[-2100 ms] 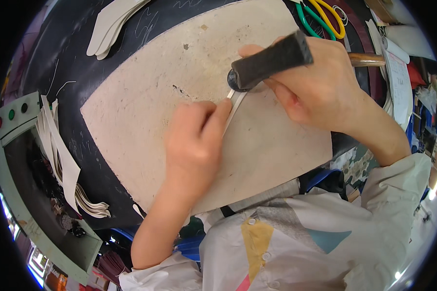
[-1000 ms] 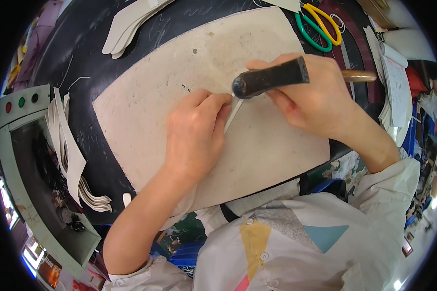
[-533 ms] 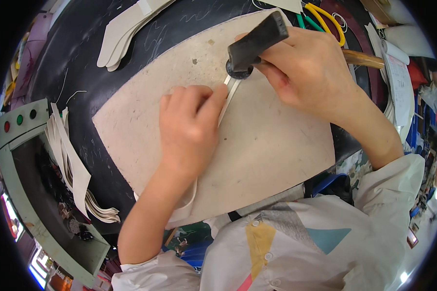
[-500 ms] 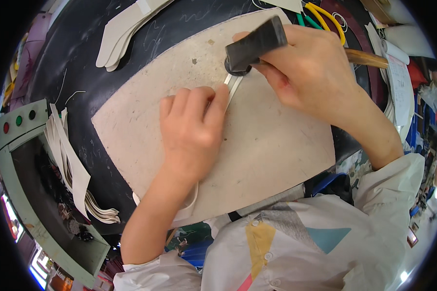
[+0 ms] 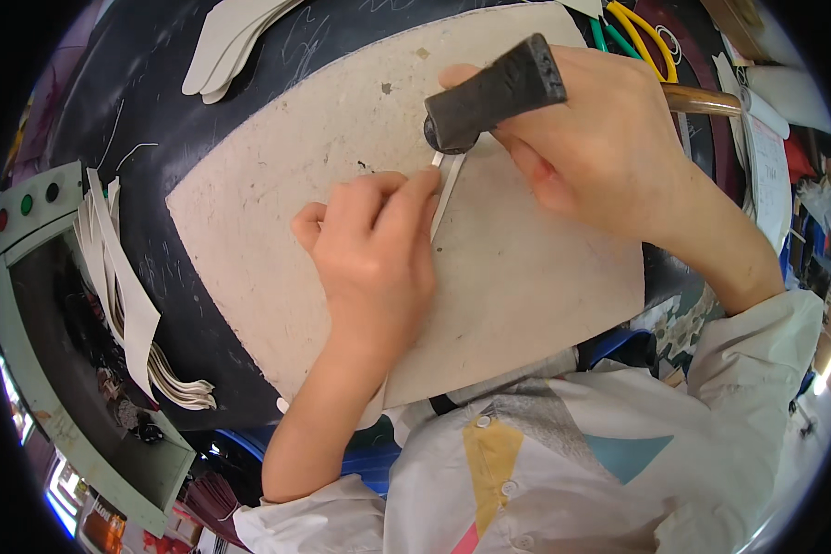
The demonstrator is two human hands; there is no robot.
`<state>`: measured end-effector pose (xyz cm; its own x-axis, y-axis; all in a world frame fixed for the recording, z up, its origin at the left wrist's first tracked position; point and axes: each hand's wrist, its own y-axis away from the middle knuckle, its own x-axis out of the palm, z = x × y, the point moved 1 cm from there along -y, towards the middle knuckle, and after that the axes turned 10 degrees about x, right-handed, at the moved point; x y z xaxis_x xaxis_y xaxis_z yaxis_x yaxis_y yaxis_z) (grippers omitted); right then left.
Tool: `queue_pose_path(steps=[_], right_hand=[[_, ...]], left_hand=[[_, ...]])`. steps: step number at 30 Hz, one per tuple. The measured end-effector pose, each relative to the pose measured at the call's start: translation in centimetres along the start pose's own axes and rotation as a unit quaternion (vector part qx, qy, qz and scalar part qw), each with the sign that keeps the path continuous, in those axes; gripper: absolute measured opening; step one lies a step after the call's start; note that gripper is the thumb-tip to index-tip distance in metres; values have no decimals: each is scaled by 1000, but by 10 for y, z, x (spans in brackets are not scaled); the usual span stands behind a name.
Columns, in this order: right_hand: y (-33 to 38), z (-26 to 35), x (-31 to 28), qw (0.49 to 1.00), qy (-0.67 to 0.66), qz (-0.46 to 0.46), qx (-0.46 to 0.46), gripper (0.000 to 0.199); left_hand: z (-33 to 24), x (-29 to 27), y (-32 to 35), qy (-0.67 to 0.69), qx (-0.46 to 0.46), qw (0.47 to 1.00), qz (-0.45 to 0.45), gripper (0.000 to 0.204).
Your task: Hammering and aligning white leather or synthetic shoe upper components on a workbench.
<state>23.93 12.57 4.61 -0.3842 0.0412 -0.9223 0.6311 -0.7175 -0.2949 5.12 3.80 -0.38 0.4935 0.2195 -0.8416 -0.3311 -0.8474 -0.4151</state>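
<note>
My right hand [image 5: 609, 138] grips a hammer [image 5: 499, 92] with a dark metal head. Its wooden handle [image 5: 706, 100] sticks out beyond the hand on the right. The round hammer face sits at or just over the end of a narrow white strip [image 5: 448, 194], which looks folded double. My left hand [image 5: 374, 249] is closed, with thumb and forefinger on the strip just below the hammer head. Part of the strip is hidden under the hammer and the left fingers. Beneath both hands lies a large beige board [image 5: 526, 305].
The board rests on a black table [image 5: 203, 148]. Flat cream pieces [image 5: 235, 42] are stacked at the far left, and more cream strips [image 5: 125, 295] hang beside a grey-green machine frame [image 5: 74, 443]. Yellow-handled scissors [image 5: 651, 37] lie at the far right, near papers [image 5: 768, 171].
The whole view has shifted slightly. The hammer head has tilted a little in my right hand. My left hand stays by the strip, its fingers slightly rearranged.
</note>
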Motion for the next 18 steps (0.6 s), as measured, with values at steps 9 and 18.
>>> queue_pose_path(steps=[9,18], right_hand=[[2,4,3,1000,0,-14,-10,45],[3,13,2,1000,-4,5,-12,51]], left_hand=[[-2,-4,6,-60,15,998,-9,23],[-3,-8,18,15,12,1000,8,28]])
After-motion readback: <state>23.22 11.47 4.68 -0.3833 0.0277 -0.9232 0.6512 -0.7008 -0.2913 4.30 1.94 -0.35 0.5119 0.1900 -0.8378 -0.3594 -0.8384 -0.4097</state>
